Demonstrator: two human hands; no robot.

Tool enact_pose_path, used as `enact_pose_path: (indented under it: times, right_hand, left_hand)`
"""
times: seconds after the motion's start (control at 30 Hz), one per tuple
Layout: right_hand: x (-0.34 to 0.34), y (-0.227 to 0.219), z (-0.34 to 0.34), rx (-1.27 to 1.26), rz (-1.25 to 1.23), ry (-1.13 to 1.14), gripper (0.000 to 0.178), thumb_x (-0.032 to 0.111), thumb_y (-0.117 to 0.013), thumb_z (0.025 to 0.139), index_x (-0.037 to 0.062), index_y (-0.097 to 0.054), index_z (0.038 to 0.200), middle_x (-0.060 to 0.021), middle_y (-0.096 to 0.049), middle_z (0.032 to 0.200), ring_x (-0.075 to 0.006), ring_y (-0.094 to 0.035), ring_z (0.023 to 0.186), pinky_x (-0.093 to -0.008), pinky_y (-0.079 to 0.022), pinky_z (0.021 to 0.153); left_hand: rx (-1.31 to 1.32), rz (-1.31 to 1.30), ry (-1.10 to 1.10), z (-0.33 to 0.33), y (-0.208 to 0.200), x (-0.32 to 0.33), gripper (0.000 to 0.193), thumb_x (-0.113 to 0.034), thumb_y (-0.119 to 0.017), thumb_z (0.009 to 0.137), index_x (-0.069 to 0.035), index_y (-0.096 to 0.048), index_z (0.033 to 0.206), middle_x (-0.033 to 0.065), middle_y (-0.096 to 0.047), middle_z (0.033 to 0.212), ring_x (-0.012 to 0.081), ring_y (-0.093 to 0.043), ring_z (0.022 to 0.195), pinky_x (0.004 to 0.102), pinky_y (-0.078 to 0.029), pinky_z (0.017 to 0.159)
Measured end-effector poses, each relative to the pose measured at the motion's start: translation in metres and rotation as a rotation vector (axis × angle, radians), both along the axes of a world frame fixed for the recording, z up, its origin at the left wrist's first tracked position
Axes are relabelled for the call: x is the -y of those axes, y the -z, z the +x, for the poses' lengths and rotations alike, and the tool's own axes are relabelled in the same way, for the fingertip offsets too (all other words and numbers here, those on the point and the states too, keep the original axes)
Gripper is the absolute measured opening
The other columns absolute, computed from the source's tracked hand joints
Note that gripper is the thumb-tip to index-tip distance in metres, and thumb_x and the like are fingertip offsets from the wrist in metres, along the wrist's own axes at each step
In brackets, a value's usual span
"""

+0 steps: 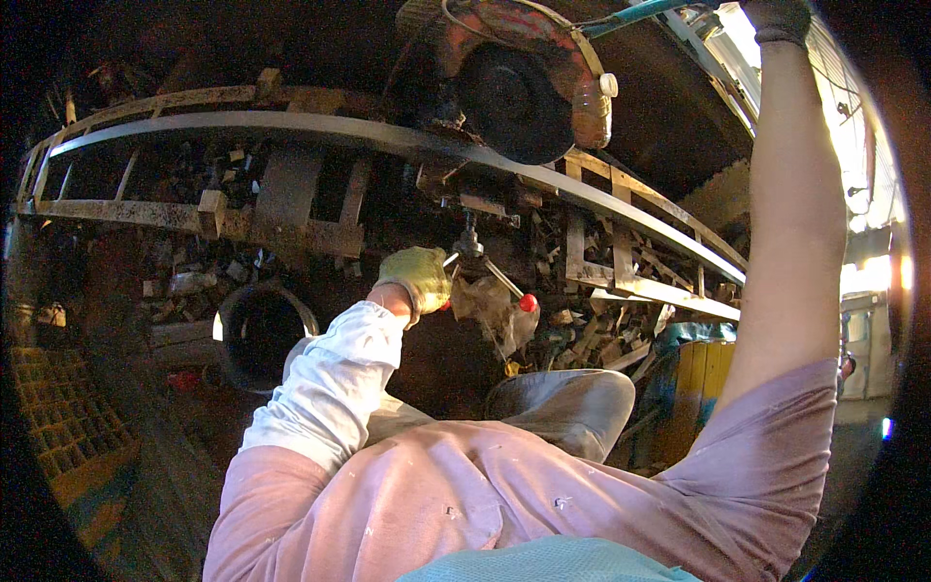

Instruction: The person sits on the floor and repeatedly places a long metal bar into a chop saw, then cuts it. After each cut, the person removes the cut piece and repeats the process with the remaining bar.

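My left hand (415, 281), in a yellow-green work glove, is closed round one arm of a red-knobbed clamp lever (506, 281). The lever's hub sits under the bench, and a crumpled plastic sheet (495, 312) hangs by it. A long metal bar (388, 134) lies across the bench, passing below a cut-off saw (514, 97) with a dark round disc. From the saw a teal handle bar (635, 14) reaches toward my raised right hand (779, 19), dark-gloved and closed at its end. The picture's upper edge cuts off part of that hand.
A capped clear bottle (592, 114) is fixed beside the saw's disc. Wooden rack frames (126, 209) flank the bench, with scrap offcuts (592, 339) heaped below. A dark round tube (262, 335) stands left of my knees. Yellow crates (73, 417) sit at the far left.
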State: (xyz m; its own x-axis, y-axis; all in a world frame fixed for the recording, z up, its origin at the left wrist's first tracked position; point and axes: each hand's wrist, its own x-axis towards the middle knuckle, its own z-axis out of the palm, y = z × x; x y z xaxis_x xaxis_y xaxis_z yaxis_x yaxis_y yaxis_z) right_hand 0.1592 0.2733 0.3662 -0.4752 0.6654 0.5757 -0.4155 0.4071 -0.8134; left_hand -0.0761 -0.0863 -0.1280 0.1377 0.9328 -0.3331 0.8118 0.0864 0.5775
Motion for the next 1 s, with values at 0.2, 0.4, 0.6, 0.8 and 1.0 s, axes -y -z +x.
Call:
enact_pose_path:
  times: [0.2, 0.4, 0.6, 0.8, 1.0]
  right_hand:
    - [0.044, 0.023, -0.011, -0.100, 0.018, 0.203, 0.032, 0.049, -0.051, 0.097, 0.0197, -0.058, 0.087, 0.0003, -0.051, 0.071, -0.0249, -0.052, 0.065, -0.0491, -0.045, 0.063]
    - [0.007, 0.015, 0.011, -0.086, 0.038, 0.060, 0.031, 0.048, -0.053, 0.096, 0.0205, -0.057, 0.082, -0.0006, -0.049, 0.068, -0.0247, -0.051, 0.065, -0.0477, -0.043, 0.063]
    - [0.018, 0.016, 0.016, -0.147, 0.015, 0.145, 0.031, 0.046, -0.056, 0.096, 0.0177, -0.057, 0.084, -0.0014, -0.053, 0.070, -0.0252, -0.053, 0.067, -0.0475, -0.046, 0.065]
    - [0.053, 0.035, 0.003, -0.146, 0.058, 0.202, 0.033, 0.047, -0.056, 0.097, 0.0145, -0.061, 0.099, -0.0004, -0.056, 0.076, -0.0244, -0.057, 0.073, -0.0508, -0.050, 0.070]
    - [0.049, 0.033, 0.006, -0.156, 0.030, 0.195, 0.034, 0.047, -0.055, 0.100, 0.0138, -0.062, 0.103, -0.0024, -0.059, 0.083, -0.0239, -0.057, 0.075, -0.0509, -0.051, 0.070]
  left_hand:
    - [-0.072, 0.025, -0.008, 0.003, 0.001, -0.002, 0.028, -0.027, -0.069, 0.087, -0.013, -0.080, 0.108, 0.0171, -0.078, 0.110, 0.0387, -0.074, 0.104, 0.0489, -0.060, 0.086]
    - [-0.100, -0.025, 0.004, 0.002, 0.010, -0.007, 0.030, -0.026, -0.066, 0.087, -0.012, -0.078, 0.111, 0.0168, -0.077, 0.111, 0.0379, -0.074, 0.106, 0.0495, -0.060, 0.087]
    - [-0.094, -0.029, -0.029, 0.005, -0.009, -0.003, 0.032, -0.023, -0.066, 0.089, -0.011, -0.073, 0.117, 0.0162, -0.076, 0.115, 0.0382, -0.073, 0.109, 0.0491, -0.059, 0.090]
    - [-0.090, -0.030, -0.039, 0.004, -0.014, -0.004, 0.029, -0.022, -0.064, 0.091, -0.010, -0.072, 0.116, 0.0173, -0.076, 0.114, 0.0390, -0.073, 0.109, 0.0488, -0.058, 0.091]
    - [-0.084, 0.019, -0.025, 0.003, -0.006, -0.002, 0.025, -0.022, -0.060, 0.094, -0.011, -0.070, 0.114, 0.0193, -0.076, 0.108, 0.0411, -0.072, 0.102, 0.0511, -0.058, 0.088]
